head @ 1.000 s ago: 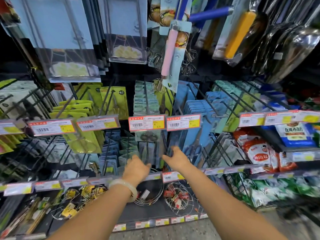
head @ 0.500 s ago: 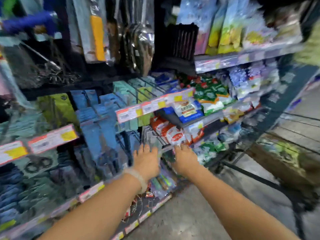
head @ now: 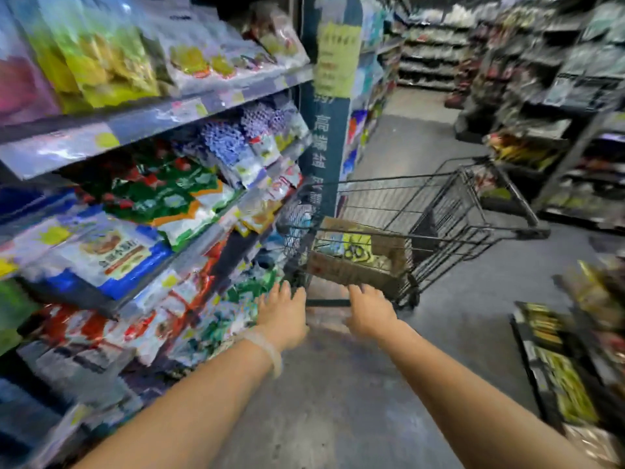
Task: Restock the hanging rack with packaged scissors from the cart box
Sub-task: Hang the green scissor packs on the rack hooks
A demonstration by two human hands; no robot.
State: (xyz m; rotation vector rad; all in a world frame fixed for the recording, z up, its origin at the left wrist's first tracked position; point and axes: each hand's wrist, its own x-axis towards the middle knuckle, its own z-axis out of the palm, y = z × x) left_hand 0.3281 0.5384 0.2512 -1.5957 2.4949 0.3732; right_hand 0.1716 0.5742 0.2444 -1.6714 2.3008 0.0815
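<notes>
A black wire shopping cart point(head: 449, 211) stands in the aisle ahead of me. Inside it lies an open brown cardboard box point(head: 351, 269) with yellow and blue packages point(head: 356, 247) showing at its top; blur hides what they are. My left hand point(head: 282, 314) and my right hand point(head: 368, 311) both reach forward, fingers stretched out, just short of the cart's near end. Neither hand holds anything. The hanging rack with scissors is out of view.
Shelves point(head: 162, 113) packed with bagged goods run along my left. A dark pillar point(head: 329, 137) with a yellow sign stands behind the cart. More shelving point(head: 575, 106) lines the right side, with a low display point(head: 558, 363) at the lower right. Grey floor point(head: 338, 401) lies below my arms.
The view has swung right, from the scissors rack past the bagged goods to the cart. Both hands left the rack and now stretch toward the cart.
</notes>
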